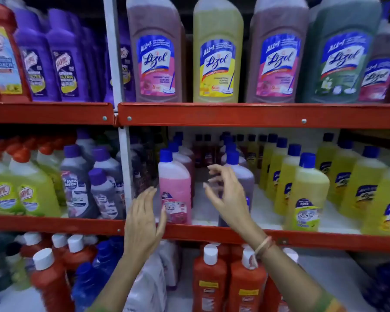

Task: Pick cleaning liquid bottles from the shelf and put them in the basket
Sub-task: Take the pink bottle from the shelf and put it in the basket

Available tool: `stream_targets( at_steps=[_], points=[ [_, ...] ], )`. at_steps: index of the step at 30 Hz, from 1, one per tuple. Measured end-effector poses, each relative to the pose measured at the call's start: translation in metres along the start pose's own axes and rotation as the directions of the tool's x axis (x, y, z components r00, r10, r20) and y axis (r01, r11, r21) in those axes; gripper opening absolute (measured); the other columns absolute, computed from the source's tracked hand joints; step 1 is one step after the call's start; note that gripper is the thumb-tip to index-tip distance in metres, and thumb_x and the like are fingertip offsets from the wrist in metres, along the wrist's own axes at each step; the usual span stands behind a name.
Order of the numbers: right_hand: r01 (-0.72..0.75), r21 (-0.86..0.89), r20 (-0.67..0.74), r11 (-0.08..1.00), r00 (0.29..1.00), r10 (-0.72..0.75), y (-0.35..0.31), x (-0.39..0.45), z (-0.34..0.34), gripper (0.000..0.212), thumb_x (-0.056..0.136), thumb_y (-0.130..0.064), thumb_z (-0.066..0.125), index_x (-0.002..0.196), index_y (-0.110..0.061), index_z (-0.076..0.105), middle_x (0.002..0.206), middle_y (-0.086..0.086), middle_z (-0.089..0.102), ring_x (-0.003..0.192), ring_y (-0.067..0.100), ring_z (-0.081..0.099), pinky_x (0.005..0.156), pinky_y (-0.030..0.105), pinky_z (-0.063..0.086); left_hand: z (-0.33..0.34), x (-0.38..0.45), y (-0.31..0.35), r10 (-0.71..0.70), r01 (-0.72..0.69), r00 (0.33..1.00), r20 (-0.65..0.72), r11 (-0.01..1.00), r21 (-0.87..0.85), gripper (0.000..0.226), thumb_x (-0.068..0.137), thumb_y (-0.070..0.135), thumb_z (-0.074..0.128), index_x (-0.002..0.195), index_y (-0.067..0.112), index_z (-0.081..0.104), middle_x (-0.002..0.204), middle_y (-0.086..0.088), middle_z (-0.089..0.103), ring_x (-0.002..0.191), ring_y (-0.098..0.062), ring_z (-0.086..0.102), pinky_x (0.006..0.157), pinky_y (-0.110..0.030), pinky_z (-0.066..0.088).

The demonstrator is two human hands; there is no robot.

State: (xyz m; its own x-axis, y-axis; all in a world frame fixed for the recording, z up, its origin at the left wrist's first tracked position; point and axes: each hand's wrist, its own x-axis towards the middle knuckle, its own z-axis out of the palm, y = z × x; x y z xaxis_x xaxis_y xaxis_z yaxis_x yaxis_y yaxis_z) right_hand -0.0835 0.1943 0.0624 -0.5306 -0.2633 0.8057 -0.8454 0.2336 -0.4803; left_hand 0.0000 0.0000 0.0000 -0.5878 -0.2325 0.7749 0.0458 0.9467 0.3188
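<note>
A pink cleaning liquid bottle [175, 188] with a blue cap stands at the front of the middle shelf [212, 233]. My left hand [142, 224] is open just left of it, its thumb near the bottle's lower label. My right hand [225, 194] is open to the right of the pink bottle, fingers spread in front of a purple bottle [243, 176] with a blue cap. Neither hand holds anything. No basket is in view.
Yellow bottles [306, 192] fill the middle shelf's right side. Large Lizol bottles [216, 52] line the top shelf. Red bottles with white caps [209, 282] stand on the bottom shelf. Green and grey bottles [77, 183] sit left of the white upright post [125, 167].
</note>
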Motion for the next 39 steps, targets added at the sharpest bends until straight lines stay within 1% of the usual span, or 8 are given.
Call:
stream_targets(
  at_steps=[5,11,14,22,29,31,34,39],
  points=[
    [-0.453,0.149,0.264,0.879,0.875,0.406,0.011,0.004,0.066,0.081,0.07,-0.032,0.082,0.136,-0.015,0.038,0.124,0.0,0.058,0.111,0.013,0.058,0.1,0.035,0.049,0.024,-0.029,-0.029,-0.042,0.035,0.99,0.135,0.998,0.047,0.054,0.091,0.04,0.033,0.131,0.005,0.042,0.133,-0.014,0.053,0.123,-0.026,0.045,0.105,-0.044,0.036],
    [-0.631,0.309,0.38,0.712,0.768,0.516,0.027,-0.003,0.103,0.06,0.067,-0.025,0.085,0.118,-0.017,0.055,0.111,0.007,0.071,0.09,0.012,0.071,0.082,0.029,0.06,0.037,-0.041,-0.054,0.036,-0.064,0.968,0.248,0.992,0.105,0.051,0.091,0.041,0.033,0.126,0.006,0.049,0.126,-0.011,0.058,0.121,-0.023,0.045,0.112,-0.039,0.02],
    [-0.582,0.285,0.261,0.762,0.811,0.523,0.022,-0.01,0.106,0.068,0.058,-0.048,0.085,0.116,-0.03,0.055,0.109,-0.001,0.073,0.095,0.015,0.071,0.087,0.044,0.058,0.035,-0.039,-0.059,0.067,-0.091,0.966,0.25,0.992,0.087,0.047,0.091,0.041,0.035,0.123,0.01,0.05,0.121,-0.007,0.059,0.118,-0.021,0.046,0.112,-0.037,0.021],
    [-0.255,-0.081,-0.172,0.964,0.956,0.238,-0.025,-0.012,0.06,0.066,0.07,-0.061,0.069,0.121,-0.028,0.042,0.108,-0.001,0.065,0.091,0.02,0.066,0.069,0.04,0.059,0.034,-0.036,-0.048,-0.003,-0.038,0.965,0.261,0.988,0.151,0.057,0.091,0.052,0.025,0.12,0.013,0.055,0.113,-0.006,0.063,0.111,-0.024,0.054,0.107,-0.044,0.031],
    [-0.014,-0.531,-0.251,0.847,0.958,-0.141,-0.045,-0.026,0.0,0.064,0.076,-0.058,0.063,0.124,-0.02,0.045,0.099,0.003,0.067,0.073,0.022,0.067,0.044,0.03,0.053,0.052,-0.027,0.007,0.003,-0.045,0.938,0.346,0.993,0.113,0.08,0.087,0.064,0.001,0.128,0.016,0.051,0.132,-0.003,0.057,0.126,-0.019,0.046,0.11,-0.052,0.025],
    [-0.033,-0.454,-0.251,0.89,0.964,-0.093,-0.047,-0.03,-0.017,0.065,0.072,-0.059,0.066,0.122,-0.024,0.046,0.101,-0.001,0.067,0.077,0.019,0.067,0.051,0.03,0.055,0.06,-0.027,0.019,0.042,-0.092,0.924,0.38,0.989,0.112,0.08,0.084,0.064,0.0,0.134,0.02,0.043,0.141,0.001,0.048,0.133,-0.016,0.037,0.115,-0.05,0.015],
    [-0.156,0.035,-0.117,0.987,0.98,0.159,-0.05,-0.03,-0.044,0.065,0.062,-0.057,0.075,0.116,-0.036,0.047,0.1,-0.012,0.068,0.087,0.01,0.067,0.069,0.031,0.06,0.065,-0.03,0.026,0.035,-0.105,0.9,0.435,0.985,0.136,0.076,0.089,0.062,0.004,0.124,0.019,0.054,0.127,0.001,0.061,0.122,-0.017,0.051,0.111,-0.048,0.01],
    [-0.392,0.587,0.234,0.709,0.92,0.315,-0.045,-0.031,-0.079,0.083,0.037,-0.058,0.088,0.108,-0.023,0.063,0.096,0.001,0.078,0.088,0.02,0.074,0.071,0.028,0.059,0.068,-0.036,0.023,0.029,-0.089,0.916,0.401,0.987,0.134,0.068,0.092,0.058,0.008,0.115,0.021,0.06,0.112,0.003,0.068,0.109,-0.016,0.06,0.107,-0.044,0.008]
  ],
)
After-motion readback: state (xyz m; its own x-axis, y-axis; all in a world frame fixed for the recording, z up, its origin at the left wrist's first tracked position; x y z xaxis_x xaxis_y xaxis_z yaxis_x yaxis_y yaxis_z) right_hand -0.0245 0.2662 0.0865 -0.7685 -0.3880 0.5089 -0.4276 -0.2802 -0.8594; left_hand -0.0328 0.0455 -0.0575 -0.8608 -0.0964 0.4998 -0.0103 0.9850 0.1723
